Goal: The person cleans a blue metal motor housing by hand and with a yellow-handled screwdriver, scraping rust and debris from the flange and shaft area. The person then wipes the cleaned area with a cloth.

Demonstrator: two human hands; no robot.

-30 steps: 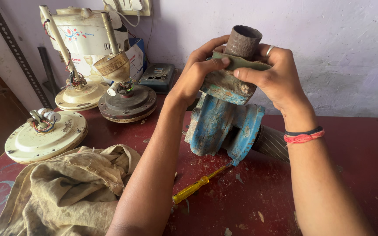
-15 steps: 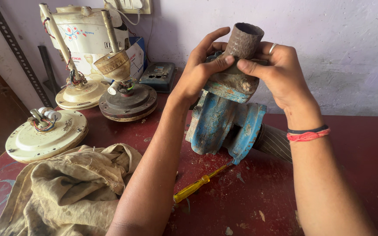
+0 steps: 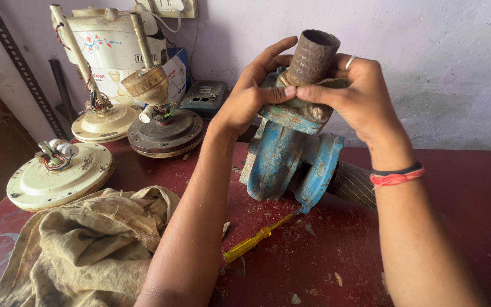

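A worn blue water pump [image 3: 282,162] stands on the red table [image 3: 467,187], its ribbed grey motor end pointing right. On top of it sits a flange with a rusty brown pipe stub [image 3: 312,57]. My left hand [image 3: 251,94] grips the flange from the left, thumb pressed at the base of the pipe. My right hand [image 3: 359,94], with a ring and red and black wrist bands, grips it from the right, thumb meeting the left thumb.
A yellow-handled screwdriver [image 3: 254,243] lies in front of the pump. A dirty beige cloth [image 3: 92,250] covers the near left. Three ceiling fan motors [image 3: 58,176] [image 3: 163,128] [image 3: 100,116] and a cream appliance [image 3: 115,42] stand along the left and back.
Both hands have shifted their grip on the flange; the fingers of the left hand have spread and the thumbs now meet at the base of the pipe. The pump stays in place.
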